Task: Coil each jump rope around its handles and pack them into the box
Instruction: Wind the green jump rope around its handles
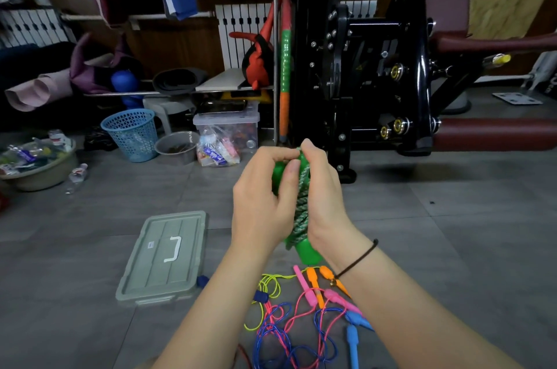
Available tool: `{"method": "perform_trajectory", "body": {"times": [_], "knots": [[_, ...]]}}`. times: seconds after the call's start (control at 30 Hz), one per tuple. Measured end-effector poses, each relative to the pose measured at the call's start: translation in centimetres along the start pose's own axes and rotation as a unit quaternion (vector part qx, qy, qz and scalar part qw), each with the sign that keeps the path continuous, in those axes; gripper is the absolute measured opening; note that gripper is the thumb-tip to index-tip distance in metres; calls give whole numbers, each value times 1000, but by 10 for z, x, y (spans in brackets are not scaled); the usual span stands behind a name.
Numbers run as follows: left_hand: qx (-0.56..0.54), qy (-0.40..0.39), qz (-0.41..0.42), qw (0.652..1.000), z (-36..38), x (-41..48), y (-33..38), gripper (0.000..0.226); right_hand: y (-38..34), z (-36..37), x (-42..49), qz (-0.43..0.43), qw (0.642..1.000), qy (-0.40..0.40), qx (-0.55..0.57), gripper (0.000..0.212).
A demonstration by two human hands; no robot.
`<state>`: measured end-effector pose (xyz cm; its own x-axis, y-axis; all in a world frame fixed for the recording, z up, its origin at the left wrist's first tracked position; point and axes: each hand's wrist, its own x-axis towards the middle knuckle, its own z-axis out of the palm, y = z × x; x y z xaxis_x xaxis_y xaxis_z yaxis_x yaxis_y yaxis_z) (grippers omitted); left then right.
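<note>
A green jump rope (301,211) is held upright in front of me, its twisted cord wound tightly round the two green handles. My left hand (265,202) curls round the bundle from the left, thumb on the cord. My right hand (322,187) grips it from the right, and its fingertips pinch the cord's end at the top. A green handle end pokes out below my hands. On the floor beneath lie several loose ropes (301,317) in pink, blue, yellow and orange, tangled together. A grey box lid (164,257) lies flat to the left.
A black exercise machine (376,73) with dark red pads stands behind my hands. At the back left are a blue basket (132,133), a grey bowl (177,145), a clear bin (226,124), and a basin of clutter (36,163). The floor is grey tile.
</note>
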<state>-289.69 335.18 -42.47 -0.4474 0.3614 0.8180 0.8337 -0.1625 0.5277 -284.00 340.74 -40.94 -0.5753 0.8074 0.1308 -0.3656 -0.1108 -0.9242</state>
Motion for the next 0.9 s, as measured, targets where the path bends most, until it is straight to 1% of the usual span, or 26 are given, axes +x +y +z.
{"method": "perform_trajectory", "body": {"times": [0.07, 0.17, 0.23, 0.3, 0.37, 0.43, 0.5, 0.53, 0.57, 0.6, 0.67, 0.7, 0.77, 0.83, 0.9], "knots": [[6, 13, 28, 999, 1, -1, -1, 14, -3, -2, -2, 3, 999, 17, 36, 29], [10, 26, 55, 998, 2, 1, -2, 17, -4, -3, -1, 9, 996, 23, 87, 32], [6, 32, 57, 998, 3, 2, -1, 17, -1, -4, 2, -19, 997, 36, 70, 26], [6, 32, 47, 998, 3, 2, -4, 18, 3, -4, 4, -43, 998, 53, 10, 22], [7, 8, 29, 1000, 1, 4, -10, 23, 5, -6, 5, -64, 993, 67, -79, 28], [10, -56, 18, 998, -4, 7, -19, 32, 2, -13, 7, -121, 972, 65, -190, 29], [10, -127, 1, 992, -9, 11, -25, 35, -2, -21, 12, -176, 940, 45, -289, 26], [10, -152, -13, 988, -12, 12, -26, 36, -4, -25, 14, -189, 926, 31, -324, 24], [15, -166, -26, 986, -13, 11, -26, 37, -5, -28, 16, -189, 921, 11, -341, 22], [30, -171, -37, 984, -13, 10, -27, 39, -5, -29, 16, -178, 922, -8, -343, 21], [77, -161, -53, 982, -13, 5, -31, 42, -2, -33, 19, -139, 928, -21, -345, 34], [98, -146, -67, 982, -13, 2, -34, 41, 0, -36, 20, -117, 924, -17, -364, 43], [122, -97, -101, 983, -14, 0, -40, 38, 4, -42, 20, -71, 901, -13, -427, 58], [121, -54, -121, 984, -16, -4, -42, 30, 9, -47, 17, -18, 880, -18, -474, 60], [108, -28, -135, 984, -16, -10, -38, 20, 15, -48, 15, 13, 879, -21, -477, 59]]}}
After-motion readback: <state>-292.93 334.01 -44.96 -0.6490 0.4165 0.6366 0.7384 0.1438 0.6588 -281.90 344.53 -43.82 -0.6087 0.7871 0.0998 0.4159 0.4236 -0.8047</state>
